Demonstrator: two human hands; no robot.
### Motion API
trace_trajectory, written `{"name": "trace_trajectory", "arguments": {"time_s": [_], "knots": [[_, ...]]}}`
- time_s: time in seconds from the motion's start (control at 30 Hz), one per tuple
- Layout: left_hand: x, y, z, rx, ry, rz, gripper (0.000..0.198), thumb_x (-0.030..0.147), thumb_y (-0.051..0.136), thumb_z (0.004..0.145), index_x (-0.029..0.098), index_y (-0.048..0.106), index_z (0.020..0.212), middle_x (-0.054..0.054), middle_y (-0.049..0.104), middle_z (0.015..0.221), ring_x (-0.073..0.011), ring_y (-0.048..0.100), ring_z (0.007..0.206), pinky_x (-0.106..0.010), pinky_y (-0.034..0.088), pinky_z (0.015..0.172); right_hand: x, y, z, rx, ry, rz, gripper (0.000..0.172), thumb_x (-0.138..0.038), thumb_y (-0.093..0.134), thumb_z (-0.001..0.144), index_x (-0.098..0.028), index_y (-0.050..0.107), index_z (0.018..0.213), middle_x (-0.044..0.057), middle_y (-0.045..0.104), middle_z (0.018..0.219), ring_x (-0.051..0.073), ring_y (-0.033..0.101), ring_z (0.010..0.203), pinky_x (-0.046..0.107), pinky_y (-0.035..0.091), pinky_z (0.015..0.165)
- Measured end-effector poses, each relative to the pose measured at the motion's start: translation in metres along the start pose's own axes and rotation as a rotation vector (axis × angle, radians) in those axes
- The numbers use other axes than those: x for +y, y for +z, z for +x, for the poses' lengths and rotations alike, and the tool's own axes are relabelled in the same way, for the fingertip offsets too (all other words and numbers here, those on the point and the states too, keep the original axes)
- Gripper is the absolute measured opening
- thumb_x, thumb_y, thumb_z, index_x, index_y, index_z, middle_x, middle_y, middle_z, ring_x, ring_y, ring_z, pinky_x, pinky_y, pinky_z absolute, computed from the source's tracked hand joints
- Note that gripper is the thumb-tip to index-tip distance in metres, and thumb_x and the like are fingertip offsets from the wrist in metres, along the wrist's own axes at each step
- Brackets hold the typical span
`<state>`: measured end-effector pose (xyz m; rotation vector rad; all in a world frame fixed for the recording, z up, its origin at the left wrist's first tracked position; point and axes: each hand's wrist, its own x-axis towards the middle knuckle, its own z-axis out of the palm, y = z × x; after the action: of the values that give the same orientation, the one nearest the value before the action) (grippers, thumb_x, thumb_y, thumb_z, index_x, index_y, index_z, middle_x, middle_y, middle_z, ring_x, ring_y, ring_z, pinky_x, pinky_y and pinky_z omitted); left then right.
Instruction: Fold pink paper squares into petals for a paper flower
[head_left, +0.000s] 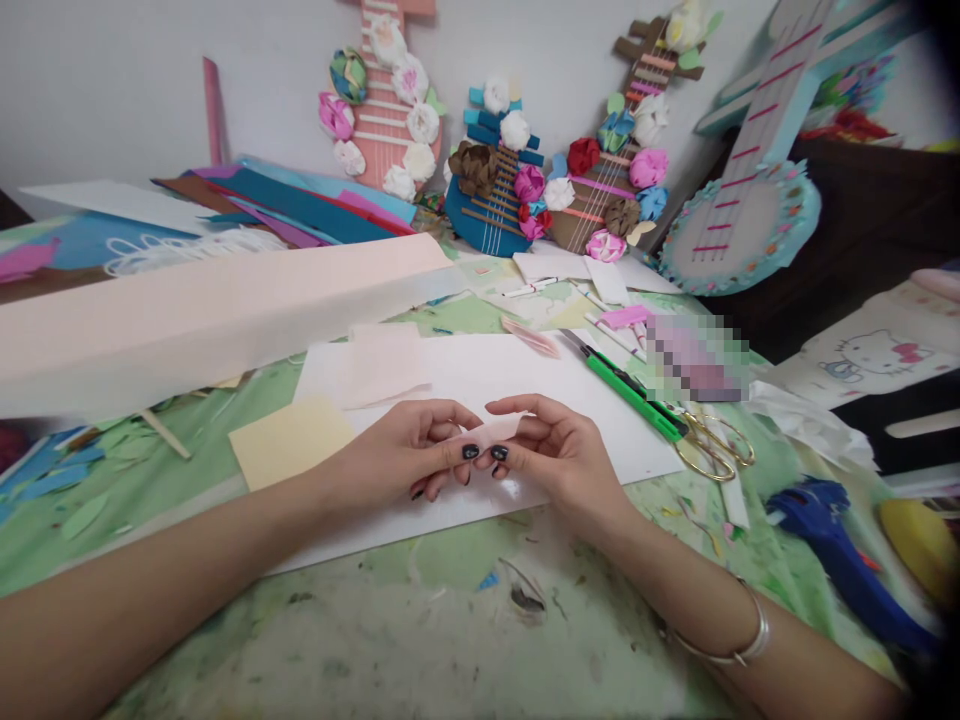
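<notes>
The two hands are close together above a white board (619, 440), both pinching one small pale pink paper strip (491, 432) between thumbs and fingers. The left hand (409, 440) grips its left part and the right hand (559, 445) its right part — the dark-nailed thumbs nearly meet at the near edge.

Behind the left hand, a pale pink paper square (386, 360) lies on the board; a yellow paper square (289, 440) overlaps the board's left edge. A green utility knife (626, 385) lies on the board's right side, with gold-handled scissors (712, 448) just beside it. Farther right on the green-covered desk (337, 640) is a blue glue gun (840, 560). Along the back stand a pink guitar (375, 145), a blue guitar (469, 225) and a brown guitar (566, 228) — all decorated with paper flowers.
</notes>
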<state>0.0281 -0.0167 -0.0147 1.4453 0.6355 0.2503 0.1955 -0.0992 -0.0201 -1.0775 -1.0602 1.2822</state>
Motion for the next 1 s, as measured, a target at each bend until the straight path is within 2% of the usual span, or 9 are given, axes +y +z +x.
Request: {"name": "trace_trajectory", "arguments": {"time_s": [0.07, 0.2, 0.33, 0.43, 0.63, 0.77, 0.87, 0.93, 1.0], "knots": [[0.001, -0.005, -0.001, -0.072, 0.001, -0.050, 0.026, 0.032, 0.060, 0.084, 0.015, 0.052, 0.102, 0.003, 0.060, 0.061, -0.0038, 0.044, 0.038, -0.013, 0.030, 0.036, -0.001, -0.001, 0.000, -0.051, -0.019, 0.015, 0.034, -0.017, 0.071, 0.072, -0.021, 0.061, 0.104, 0.003, 0.071, 0.088, 0.012, 0.067, 0.069, 0.025, 0.054, 0.063], [0.002, -0.012, -0.005, -0.199, -0.026, -0.190, 0.036, 0.030, 0.061, 0.084, 0.016, 0.047, 0.114, 0.002, 0.059, 0.063, -0.0068, 0.049, 0.043, -0.017, 0.040, 0.043, -0.005, -0.003, -0.001, -0.119, -0.077, -0.011, 0.033, -0.018, 0.071, 0.073, -0.024, 0.063, 0.105, 0.004, 0.067, 0.106, 0.013, 0.067, 0.071, 0.029, 0.055, 0.069], [0.001, -0.012, -0.007, -0.271, -0.059, -0.274, 0.042, 0.029, 0.064, 0.082, 0.016, 0.048, 0.118, 0.001, 0.058, 0.066, -0.0072, 0.050, 0.046, -0.018, 0.041, 0.044, -0.009, -0.002, -0.003, -0.093, -0.148, -0.123, 0.021, -0.020, 0.070, 0.076, -0.023, 0.068, 0.097, 0.004, 0.069, 0.100, 0.016, 0.066, 0.081, 0.031, 0.056, 0.071], [0.000, -0.010, -0.008, -0.287, -0.092, -0.393, 0.044, 0.029, 0.067, 0.078, 0.015, 0.049, 0.116, 0.002, 0.057, 0.063, -0.0077, 0.049, 0.045, -0.017, 0.039, 0.043, -0.010, -0.002, -0.004, -0.087, -0.189, -0.154, 0.020, -0.020, 0.072, 0.074, -0.023, 0.069, 0.093, 0.004, 0.069, 0.097, 0.018, 0.065, 0.088, 0.031, 0.056, 0.073], [-0.001, -0.009, -0.010, -0.324, -0.141, -0.488, 0.032, 0.024, 0.064, 0.081, 0.014, 0.051, 0.108, 0.003, 0.055, 0.053, -0.0081, 0.049, 0.043, -0.016, 0.040, 0.042, -0.010, -0.002, -0.003, -0.087, -0.156, -0.113, 0.013, -0.021, 0.076, 0.069, -0.020, 0.071, 0.081, 0.002, 0.069, 0.079, 0.013, 0.064, 0.070, 0.027, 0.054, 0.065], [-0.002, -0.008, -0.010, -0.380, -0.118, -0.405, 0.028, 0.026, 0.061, 0.083, 0.017, 0.049, 0.107, 0.000, 0.061, 0.061, -0.0110, 0.057, 0.048, -0.021, 0.047, 0.048, -0.010, -0.002, -0.003, -0.065, -0.168, -0.110, 0.006, -0.019, 0.073, 0.072, -0.018, 0.071, 0.078, 0.002, 0.069, 0.073, 0.011, 0.063, 0.066, 0.025, 0.053, 0.064], [0.000, -0.004, -0.009, -0.311, -0.029, -0.287, 0.023, 0.031, 0.059, 0.085, 0.017, 0.050, 0.101, -0.007, 0.067, 0.081, -0.0164, 0.065, 0.067, -0.029, 0.053, 0.061, -0.009, -0.001, -0.003, -0.049, -0.160, -0.080, 0.006, -0.021, 0.071, 0.075, -0.018, 0.069, 0.079, 0.002, 0.069, 0.073, 0.012, 0.064, 0.065, 0.026, 0.054, 0.064], [0.002, -0.001, -0.009, -0.168, 0.098, -0.165, 0.024, 0.032, 0.065, 0.081, 0.016, 0.052, 0.094, -0.008, 0.066, 0.091, -0.0188, 0.065, 0.084, -0.032, 0.053, 0.074, -0.007, -0.001, -0.003, -0.034, -0.143, -0.067, 0.007, -0.023, 0.069, 0.077, -0.017, 0.067, 0.081, 0.002, 0.069, 0.072, 0.013, 0.065, 0.065, 0.027, 0.054, 0.064], [0.003, 0.003, -0.011, -0.001, 0.224, -0.012, 0.025, 0.032, 0.071, 0.076, 0.015, 0.055, 0.087, -0.006, 0.064, 0.090, -0.0187, 0.063, 0.088, -0.032, 0.053, 0.078, -0.005, -0.001, -0.003, -0.017, -0.132, -0.060, 0.008, -0.024, 0.068, 0.078, -0.017, 0.066, 0.082, 0.002, 0.069, 0.071, 0.013, 0.065, 0.065, 0.027, 0.053, 0.064]]}}
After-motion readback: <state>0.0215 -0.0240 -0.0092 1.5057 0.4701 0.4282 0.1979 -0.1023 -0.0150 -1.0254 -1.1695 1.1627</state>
